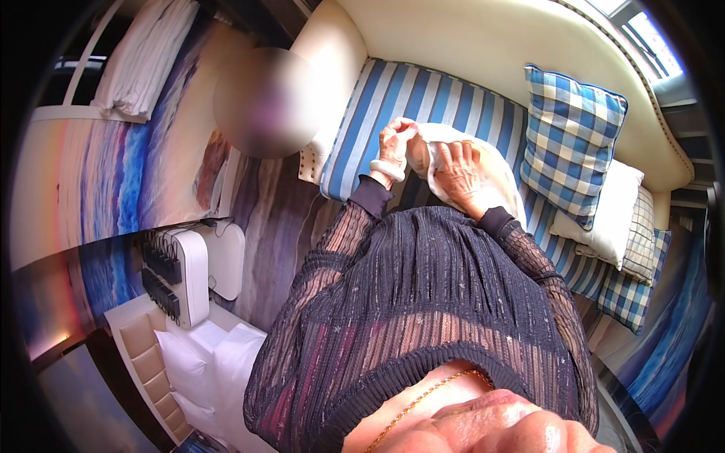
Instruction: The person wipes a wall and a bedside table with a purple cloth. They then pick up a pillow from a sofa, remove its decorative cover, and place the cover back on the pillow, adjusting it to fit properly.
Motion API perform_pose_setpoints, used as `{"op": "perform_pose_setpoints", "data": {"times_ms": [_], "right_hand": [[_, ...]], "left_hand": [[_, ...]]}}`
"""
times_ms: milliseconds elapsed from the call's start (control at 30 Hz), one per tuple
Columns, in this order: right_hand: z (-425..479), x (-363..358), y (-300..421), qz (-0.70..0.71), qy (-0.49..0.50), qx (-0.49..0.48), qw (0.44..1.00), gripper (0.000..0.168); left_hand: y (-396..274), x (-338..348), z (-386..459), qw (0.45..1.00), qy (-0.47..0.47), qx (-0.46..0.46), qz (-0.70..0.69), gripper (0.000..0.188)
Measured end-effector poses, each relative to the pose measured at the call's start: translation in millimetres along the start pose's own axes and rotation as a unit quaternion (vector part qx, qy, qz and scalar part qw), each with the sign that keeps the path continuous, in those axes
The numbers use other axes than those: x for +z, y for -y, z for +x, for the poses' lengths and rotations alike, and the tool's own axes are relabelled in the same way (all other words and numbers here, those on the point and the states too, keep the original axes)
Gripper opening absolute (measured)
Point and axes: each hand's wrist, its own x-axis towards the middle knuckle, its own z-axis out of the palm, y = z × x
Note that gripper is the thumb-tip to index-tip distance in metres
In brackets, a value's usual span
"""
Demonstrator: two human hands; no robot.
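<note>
A thin, whitish piece of fabric (498,164) is spread between my two hands, above the blue-and-white striped sofa seat (408,96). My left hand (396,139), with a pale bangle at the wrist, pinches the cloth's edge between thumb and fingers. My right hand (459,170) lies with its fingers spread on the cloth, part of which folds around it; whether it grips any of it is hidden. To the right of the cloth a blue-and-white checked cushion (575,141) leans on the cream sofa back (453,34).
More cushions, among them a white one (606,215), are piled at the sofa's right end. The studded sofa arm (334,51) stands at the left. A white cabinet with black adapters (192,272) and a bed with white pillows (187,362) are at lower left.
</note>
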Motion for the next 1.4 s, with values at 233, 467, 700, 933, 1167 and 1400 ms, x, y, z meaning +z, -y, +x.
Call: {"op": "perform_pose_setpoints", "data": {"times_ms": [233,467,700,933,1167,1400], "right_hand": [[0,-68,-8,0.208,0.063,-0.085,0.972,0.040],[1,-135,24,0.500,-0.069,0.153,0.850,0.020],[35,-161,-9,0.816,-0.132,0.272,0.492,0.030],[40,-173,-25,0.946,0.008,0.135,0.294,0.039],[-10,-138,-22,0.550,-0.125,0.266,0.782,0.044],[-108,-135,-79,0.407,0.366,0.165,0.820,0.038]], "left_hand": [[-49,-1,9,0.992,-0.094,0.036,-0.072,0.004],[-48,-36,7,0.995,-0.098,0.017,0.033,0.009],[-50,-41,35,0.982,0.084,0.112,0.125,0.027],[1,-58,-17,0.926,0.139,-0.301,-0.178,0.067],[49,-98,-52,0.952,-0.032,-0.268,-0.142,0.055],[23,-133,-54,0.985,-0.105,-0.083,0.111,0.036]]}}
